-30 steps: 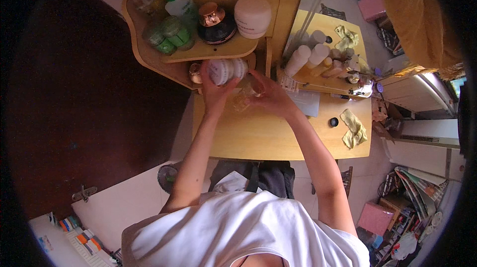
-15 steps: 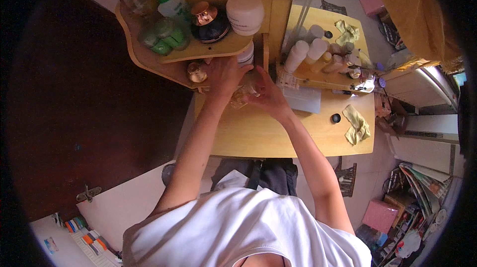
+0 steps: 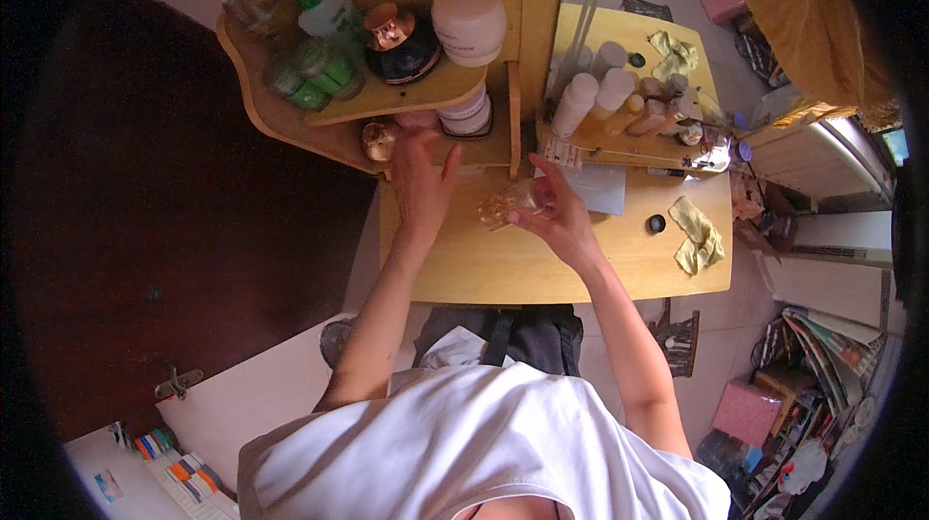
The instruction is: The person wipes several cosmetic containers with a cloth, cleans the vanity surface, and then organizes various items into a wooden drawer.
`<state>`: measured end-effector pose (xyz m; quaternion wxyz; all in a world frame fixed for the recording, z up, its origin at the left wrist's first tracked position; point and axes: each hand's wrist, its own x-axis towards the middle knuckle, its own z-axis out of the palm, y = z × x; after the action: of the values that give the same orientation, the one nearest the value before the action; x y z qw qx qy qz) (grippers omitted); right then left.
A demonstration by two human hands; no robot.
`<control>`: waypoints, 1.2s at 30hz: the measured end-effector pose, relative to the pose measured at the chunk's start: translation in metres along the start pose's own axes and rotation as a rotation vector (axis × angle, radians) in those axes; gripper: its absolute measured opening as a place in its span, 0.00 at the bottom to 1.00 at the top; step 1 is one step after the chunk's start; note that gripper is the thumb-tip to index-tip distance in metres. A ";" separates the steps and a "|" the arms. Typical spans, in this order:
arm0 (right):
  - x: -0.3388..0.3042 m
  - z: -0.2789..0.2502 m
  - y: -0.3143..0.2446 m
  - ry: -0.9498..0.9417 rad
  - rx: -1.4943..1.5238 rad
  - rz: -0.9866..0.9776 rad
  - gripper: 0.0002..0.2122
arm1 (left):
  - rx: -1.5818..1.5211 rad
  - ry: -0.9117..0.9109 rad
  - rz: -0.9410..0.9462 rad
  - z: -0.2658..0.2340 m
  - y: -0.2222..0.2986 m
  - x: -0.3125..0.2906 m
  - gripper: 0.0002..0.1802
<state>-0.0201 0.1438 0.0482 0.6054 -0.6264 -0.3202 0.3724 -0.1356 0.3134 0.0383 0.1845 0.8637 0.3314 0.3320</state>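
My right hand [image 3: 564,223] is closed around a small clear glass jar [image 3: 503,207] with golden bits showing in it. It holds the jar tilted above the wooden dressing table [image 3: 464,273]. My left hand [image 3: 423,189] is raised at the lower corner shelf, thumb apart from the fingers, with nothing seen in it. Its fingertips are close to a pinkish rounded thing [image 3: 416,120] on that shelf; whether they touch it I cannot tell. Beside them stand a copper-coloured round bottle [image 3: 378,141] and a white jar [image 3: 467,114].
The upper shelf [image 3: 406,97] holds a big white jar [image 3: 469,27], a black bottle with a copper cap [image 3: 399,51] and green-capped containers [image 3: 324,12]. White bottles [image 3: 575,106] stand before the mirror. A yellow cloth [image 3: 699,239] and black lid [image 3: 656,224] lie on the right.
My right hand has drawn away from the shelf to the right with the glass jar. My left hand has come apart from it and lowered slightly, uncovering the white jar on the lower shelf.
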 end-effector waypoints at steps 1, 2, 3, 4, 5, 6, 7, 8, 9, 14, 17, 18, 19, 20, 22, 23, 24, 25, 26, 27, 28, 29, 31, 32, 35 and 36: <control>0.000 -0.002 0.000 0.000 -0.143 -0.073 0.33 | -0.071 -0.131 -0.033 -0.004 -0.003 -0.009 0.21; 0.003 -0.004 -0.002 -0.001 -0.286 -0.147 0.31 | -0.072 -0.158 0.057 -0.002 -0.005 -0.010 0.19; 0.003 -0.005 -0.005 -0.003 -0.429 -0.222 0.29 | -0.074 -0.185 0.147 0.004 -0.006 -0.007 0.18; 0.004 -0.003 -0.013 -0.013 -0.447 -0.210 0.27 | -0.076 -0.200 0.245 0.009 -0.006 0.000 0.17; 0.004 0.001 -0.023 -0.024 -0.464 -0.197 0.25 | -0.062 -0.171 0.238 0.011 -0.008 0.002 0.17; 0.005 0.004 -0.029 -0.037 -0.481 -0.185 0.23 | -0.047 -0.142 0.231 0.013 -0.012 0.001 0.17; 0.007 0.004 -0.026 -0.015 -0.560 -0.258 0.23 | -0.040 -0.120 0.226 0.015 -0.010 0.001 0.17; 0.011 0.004 -0.018 0.003 -0.637 -0.331 0.23 | -0.054 -0.127 0.225 0.016 -0.010 0.001 0.17; 0.016 0.004 -0.014 0.021 -0.713 -0.406 0.22 | -0.067 -0.133 0.224 0.017 -0.011 0.001 0.17; 0.050 0.018 -0.014 0.078 -1.004 -0.571 0.23 | -0.176 -0.135 0.053 0.009 -0.014 -0.017 0.16; 0.064 0.025 -0.009 0.117 -1.206 -0.656 0.22 | -0.301 -0.208 -0.155 0.014 -0.026 -0.044 0.16; 0.067 0.026 -0.008 0.125 -1.268 -0.675 0.22 | -0.287 -0.243 -0.143 0.016 -0.026 -0.050 0.16; 0.070 0.028 -0.009 0.122 -1.286 -0.683 0.21 | -0.272 -0.276 -0.135 0.016 -0.025 -0.053 0.16; 0.072 0.030 -0.009 0.119 -1.305 -0.692 0.20 | -0.261 -0.245 -0.085 0.016 -0.024 -0.056 0.16; 0.075 0.030 -0.008 0.111 -1.306 -0.704 0.19 | -0.239 -0.186 0.016 0.019 -0.022 -0.060 0.17; 0.076 0.029 -0.006 0.106 -1.288 -0.708 0.19 | -0.244 -0.172 0.005 0.021 -0.022 -0.063 0.18; 0.077 0.028 -0.004 0.100 -1.270 -0.711 0.19 | -0.249 -0.159 -0.006 0.023 -0.022 -0.065 0.19; 0.077 0.027 -0.002 0.094 -1.248 -0.700 0.19 | -0.255 -0.147 -0.014 0.024 -0.020 -0.066 0.20; 0.078 0.027 0.000 0.088 -1.225 -0.689 0.19 | -0.333 -0.148 -0.056 0.025 -0.019 -0.067 0.21; 0.078 0.028 0.004 0.081 -1.202 -0.679 0.19 | -0.411 -0.149 -0.098 0.026 -0.017 -0.067 0.22; 0.077 0.030 0.011 0.034 -1.017 -0.594 0.20 | -0.487 -0.151 -0.136 0.027 -0.016 -0.067 0.24; 0.076 0.036 0.018 -0.004 -0.834 -0.506 0.20 | -0.594 -0.121 -0.236 0.025 -0.013 -0.067 0.25; 0.076 0.054 0.022 -0.005 -0.668 -0.460 0.20 | -0.801 -0.059 -0.441 0.022 -0.009 -0.073 0.29; 0.075 0.070 0.021 0.028 -0.683 -0.502 0.20 | -0.795 -0.012 -0.453 0.024 -0.015 -0.078 0.30; 0.082 0.096 0.027 0.053 -0.714 -0.586 0.20 | -0.766 0.082 -0.468 0.030 -0.030 -0.082 0.33; 0.084 0.099 0.030 0.051 -0.723 -0.606 0.21 | -0.749 0.085 -0.463 0.030 -0.032 -0.078 0.33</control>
<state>-0.0622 0.2651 0.0130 0.4373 -0.6843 -0.5828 0.0280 -0.1729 0.2790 -0.0361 0.5403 0.6259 0.3802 0.4144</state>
